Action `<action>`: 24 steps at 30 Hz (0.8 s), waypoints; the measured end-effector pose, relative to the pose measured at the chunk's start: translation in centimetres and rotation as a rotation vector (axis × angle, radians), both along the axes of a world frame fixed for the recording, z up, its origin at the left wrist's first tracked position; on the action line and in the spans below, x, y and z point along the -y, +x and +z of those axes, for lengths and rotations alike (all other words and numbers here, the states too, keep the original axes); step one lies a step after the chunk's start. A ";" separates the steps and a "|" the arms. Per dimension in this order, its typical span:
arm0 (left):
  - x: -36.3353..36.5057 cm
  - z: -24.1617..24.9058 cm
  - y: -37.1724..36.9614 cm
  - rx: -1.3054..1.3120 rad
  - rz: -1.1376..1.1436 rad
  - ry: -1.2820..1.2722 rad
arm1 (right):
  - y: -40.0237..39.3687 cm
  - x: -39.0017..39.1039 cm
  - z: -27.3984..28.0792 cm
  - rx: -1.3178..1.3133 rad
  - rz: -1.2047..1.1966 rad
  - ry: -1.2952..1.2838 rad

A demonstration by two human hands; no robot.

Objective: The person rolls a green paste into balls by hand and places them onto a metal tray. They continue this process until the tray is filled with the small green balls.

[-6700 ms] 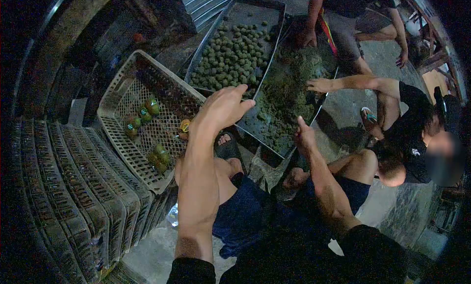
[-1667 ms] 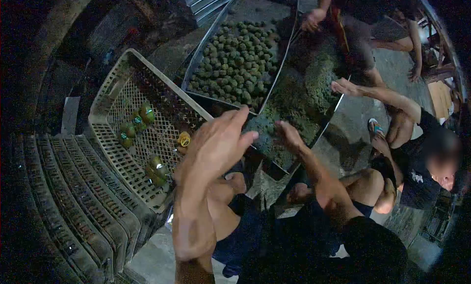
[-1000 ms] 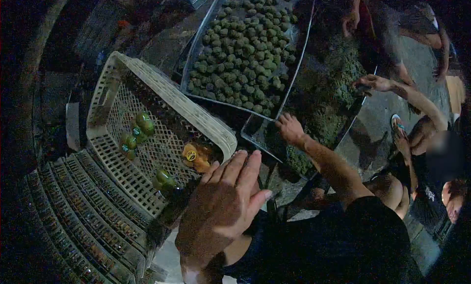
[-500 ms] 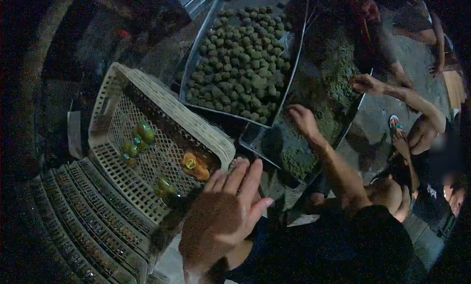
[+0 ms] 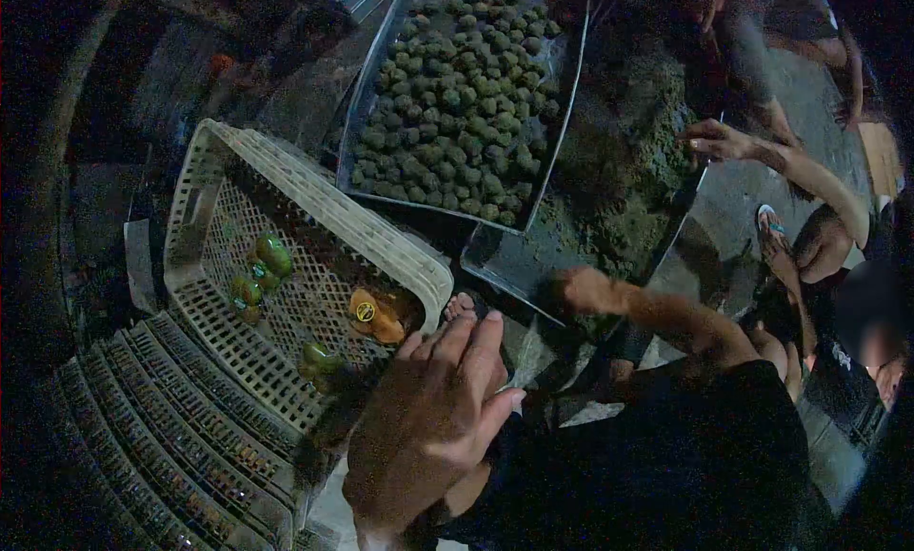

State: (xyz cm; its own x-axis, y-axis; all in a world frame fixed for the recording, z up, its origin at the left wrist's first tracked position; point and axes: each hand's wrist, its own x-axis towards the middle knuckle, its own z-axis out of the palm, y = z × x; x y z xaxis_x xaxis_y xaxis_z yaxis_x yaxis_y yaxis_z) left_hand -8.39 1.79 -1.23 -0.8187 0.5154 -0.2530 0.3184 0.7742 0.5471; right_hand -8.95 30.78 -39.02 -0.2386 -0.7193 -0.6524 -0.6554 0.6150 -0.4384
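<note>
My left hand (image 5: 428, 413) is in front of the plastic basket, back of the hand up, its fingers stretched and thumb apart; I see nothing held in it. My right hand (image 5: 595, 292) reaches down into the near end of a metal tray (image 5: 505, 270) that holds a crumbly greenish mixture (image 5: 619, 222). Its fingers are blurred and partly hidden, so what they grip does not show. Past that tray's near left corner, a wider tray (image 5: 400, 200) carries many rounded greenish lumps (image 5: 457, 113).
The perforated basket (image 5: 314, 194) at left holds several green rounded items (image 5: 271, 256) and an orange piece (image 5: 378, 320) with a yellow label. Stacked slatted crates (image 5: 181, 427) are at lower left. Another person's hand (image 5: 719, 141) is over the mixture tray's right edge; more people sit at right.
My right hand has moved down and toward me, from above the mixture into the tray's near end. My left hand stays almost in place. The view has shifted slightly.
</note>
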 end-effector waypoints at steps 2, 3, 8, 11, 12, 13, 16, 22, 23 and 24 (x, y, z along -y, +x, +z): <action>-0.3 -0.1 -0.3 0.041 0.017 -0.020 | -4.6 2.6 0.9 -0.035 -0.441 -0.061; -0.6 0.1 -0.4 0.041 0.014 -0.021 | -6.7 3.7 0.7 -0.284 -0.434 -0.176; -1.6 0.7 -0.3 0.064 0.071 -0.079 | -3.2 3.5 -1.0 -0.509 -0.216 -0.260; -1.5 0.7 0.0 0.001 0.096 -0.094 | 5.6 -2.0 -4.9 0.118 -0.729 -0.601; -1.6 0.7 0.0 -0.003 0.094 -0.091 | 8.1 -4.0 -6.9 0.292 -0.906 -0.734; -1.6 0.7 0.0 -0.024 0.105 -0.057 | 9.5 -5.9 -7.9 0.222 -0.690 -0.539; -1.8 0.7 0.2 -0.045 0.115 -0.028 | 12.3 -8.7 -9.5 0.016 -0.042 0.032; -1.3 -0.1 -0.5 -0.043 0.126 -0.014 | 3.9 -5.7 2.6 0.210 -0.484 -0.035; -1.4 -0.1 -0.5 -0.023 0.143 -0.007 | 2.5 -6.7 3.3 0.275 -0.617 -0.122; -1.4 0.1 -0.5 -0.017 0.150 -0.001 | 1.8 -7.7 3.9 0.350 -0.748 -0.205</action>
State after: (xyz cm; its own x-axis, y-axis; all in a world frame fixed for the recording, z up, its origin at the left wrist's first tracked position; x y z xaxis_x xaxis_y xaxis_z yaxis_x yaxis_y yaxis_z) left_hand -8.89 3.24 -1.18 -0.8908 0.3865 -0.2389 0.2081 0.8145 0.5416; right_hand -7.18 38.45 -35.14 -0.5070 -0.5645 -0.6513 0.0864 0.7186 -0.6900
